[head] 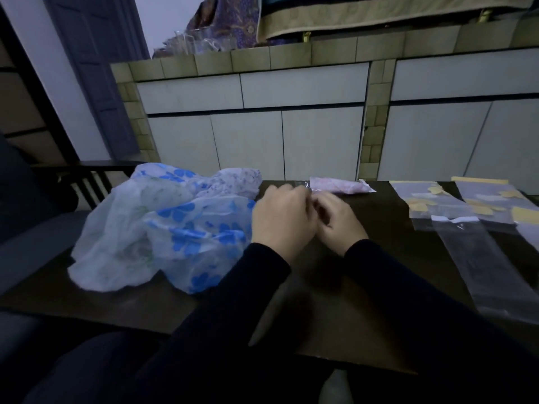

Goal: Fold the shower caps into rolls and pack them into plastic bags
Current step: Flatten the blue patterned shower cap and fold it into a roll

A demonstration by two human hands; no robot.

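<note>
Sleeves: my two dark sleeves (306,301) reach forward from the near edge, crossing the middle of the table (145,304).
Left hand: my left hand (283,217) has its back to the camera, fingers curled in toward the right hand; blur hides the fingertips, so I cannot tell what that grip has hold of.
Right hand: my right hand (338,223) sits just beside the left, touching it, fingers bent inward; its grip is likewise too blurred to read.
Empty bags: clear plastic bags (481,258) lie flat at the right of the table, one long one nearest me, others with yellow strips beyond it.
Shower caps: a loose heap of shower caps (163,225), white with blue flowers, sits on the left half of the table, its edge touching my left hand.
Packed bag: a pale pink roll in a clear bag (341,185) lies at the far edge of the table, just beyond my fingers.
Cupboards: white cupboard doors (248,141) framed in tile stand behind the table.
</note>
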